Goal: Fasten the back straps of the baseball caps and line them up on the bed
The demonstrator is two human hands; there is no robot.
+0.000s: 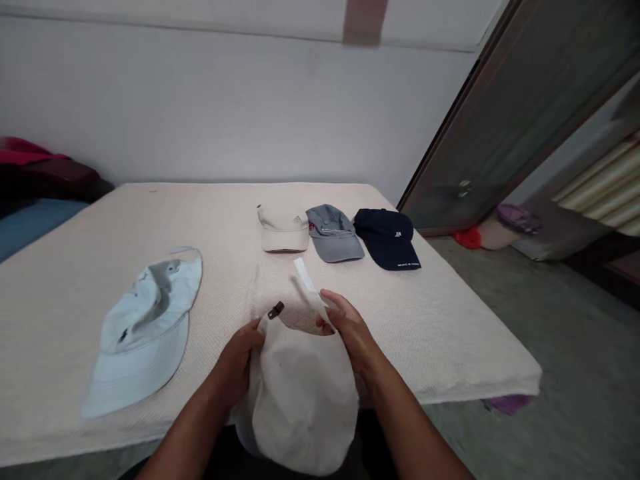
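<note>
Between my hands, at the near edge of the bed, is a white baseball cap (305, 393) with its back opening facing away from me. My left hand (240, 360) grips the cap's left side, just below a dark metal buckle (276, 310). On the other side my right hand (353, 330) has its fingers closed round the base of the loose white strap (309, 280), which sticks up undone. The cap hides part of both hands. To the left lies a pale blue cap (145, 327), its crown crumpled and its strap loose.
Farther back on the bed (450, 347), a cream cap (284, 228), a grey-blue cap (334, 233) and a navy cap (387, 237) sit in a row. A white wall (240, 107) stands behind. Dark and pink cloth (40, 163) is piled at far left; a dark cabinet (500, 120) stands right.
</note>
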